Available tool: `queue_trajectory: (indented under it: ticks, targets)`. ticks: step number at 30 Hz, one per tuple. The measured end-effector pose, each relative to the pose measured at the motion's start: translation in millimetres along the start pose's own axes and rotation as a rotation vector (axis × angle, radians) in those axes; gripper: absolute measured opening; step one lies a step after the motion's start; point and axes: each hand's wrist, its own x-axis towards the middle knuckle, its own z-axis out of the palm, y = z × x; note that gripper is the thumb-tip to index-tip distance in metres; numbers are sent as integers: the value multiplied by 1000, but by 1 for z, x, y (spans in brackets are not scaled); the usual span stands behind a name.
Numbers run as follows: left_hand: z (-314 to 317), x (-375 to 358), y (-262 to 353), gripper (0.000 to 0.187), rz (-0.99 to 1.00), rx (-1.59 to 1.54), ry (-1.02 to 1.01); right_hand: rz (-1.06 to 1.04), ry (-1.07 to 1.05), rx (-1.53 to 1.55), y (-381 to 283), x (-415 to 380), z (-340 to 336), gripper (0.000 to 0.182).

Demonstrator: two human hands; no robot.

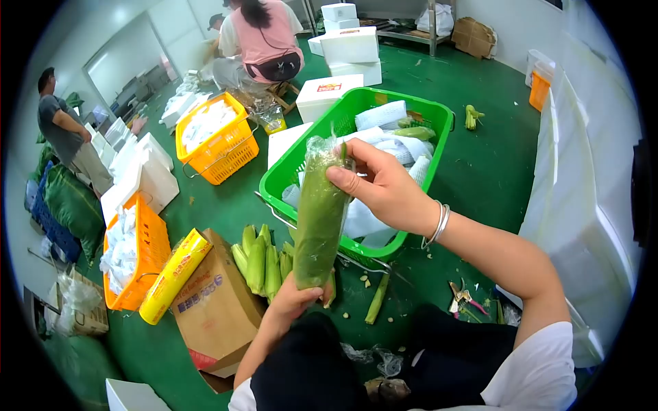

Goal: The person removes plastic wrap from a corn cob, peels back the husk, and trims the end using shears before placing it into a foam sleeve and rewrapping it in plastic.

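1. The person's right hand (384,183) pinches the upper end of a corn cob (317,226) between thumb and bent fingers, at the gathered top of its clear film.
2. The left hand (296,303) cups the lower end of the cob, thumb in front; its other fingers are mostly hidden, so how tightly they close around it is hard to tell.
3. The cob, green and wrapped in film, stands nearly upright between the two hands, in front of the near left side of a green basket (373,253).
4. Inside the basket lie pale net-sleeved bundles (380,114) and a green cob.
5. Just left of the left hand, a pile of unwrapped cobs (257,266) rests beside a cardboard box (218,305), with a yellow roll (175,277) along the box's far left edge.
6. On the green floor (493,185), a loose green piece (377,299) lies in front of the basket, and pink-handled shears (466,298) lie farther right.
7. Two orange baskets (226,161) filled with white material stand to the left; beyond, a person in a pink vest (267,34) sits near white boxes (349,46).
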Motion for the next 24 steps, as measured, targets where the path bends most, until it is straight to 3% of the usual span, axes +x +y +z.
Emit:
queue_trajectory:
  ticks: [1, 3, 7, 11, 13, 14, 17, 19, 21, 23, 24]
  targets:
    - [9, 4, 5, 61, -4, 11, 6, -124, 22, -92, -5, -6, -2, 30]
    - [27, 13, 10, 63, 115, 174, 179, -84, 91, -113, -15, -12, -5, 24]
    - [51, 30, 29, 59, 213, 400, 281, -143, 148, 36, -16, -17, -3, 23]
    - [64, 13, 41, 61, 60, 189, 214, -86, 195, 204, -12, -30, -9, 20]
    - [66, -2, 35, 55, 12, -13, 159, 208, 245, 795, -2, -40, -10, 22]
    - [65, -6, 28, 61, -8, 33, 160, 239, 243, 883, 5, -44, -9, 24]
    - [67, -12, 15, 73, -40, -38, 122, 139, 371, 678, -6, -52, -5, 24]
    - [45, -11, 0, 79, -47, -136, -10, 91, 386, 702, 8, -46, -16, 23]
    - [23, -9, -19, 86, -29, -430, -519, 209, 424, 632, 33, -40, -22, 22]
    - [33, -9, -28, 87, 21, -446, -495, 352, 441, 459, 63, -49, -2, 17]
    - [33, -6, -35, 91, 37, -596, -558, 430, 318, 326, 85, -58, 6, 15]
